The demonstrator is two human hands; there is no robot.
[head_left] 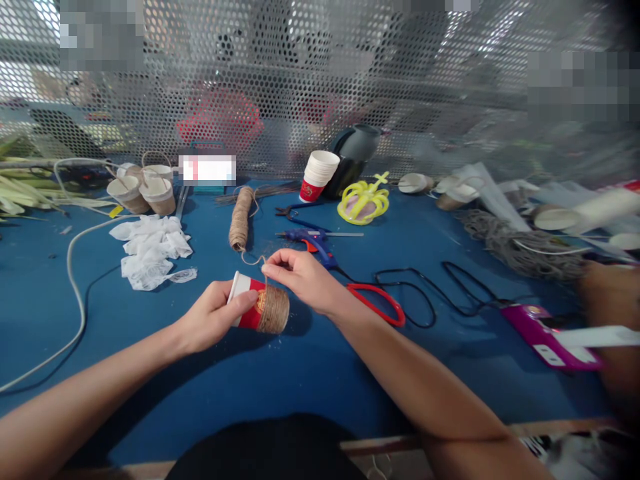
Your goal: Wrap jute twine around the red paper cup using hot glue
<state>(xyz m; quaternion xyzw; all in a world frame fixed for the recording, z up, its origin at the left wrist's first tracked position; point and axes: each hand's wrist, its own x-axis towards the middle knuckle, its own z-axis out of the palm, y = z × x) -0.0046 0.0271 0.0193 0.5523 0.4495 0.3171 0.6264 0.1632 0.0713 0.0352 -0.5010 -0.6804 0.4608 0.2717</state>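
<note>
A red and white paper cup (247, 301) lies tilted on its side in my left hand (213, 313), whose fingers wrap round it near the white rim. Brown twine (274, 311) is wound round the base half of the cup. My right hand (295, 273) pinches the loose strand just above the wound part. From there the strand runs back to a twine roll (241, 219) on the blue table. Behind my right hand lies a blue glue gun (313, 241) with an orange trigger.
White crumpled cloth (150, 252) and twine-wrapped cups (159, 194) are at left. Stacked cups (320, 175), a dark jug (353, 160) and a yellow crown shape (363, 203) stand behind. At right are red-handled pliers (380, 301), black cable, a purple power strip (550, 340) and another person's arm.
</note>
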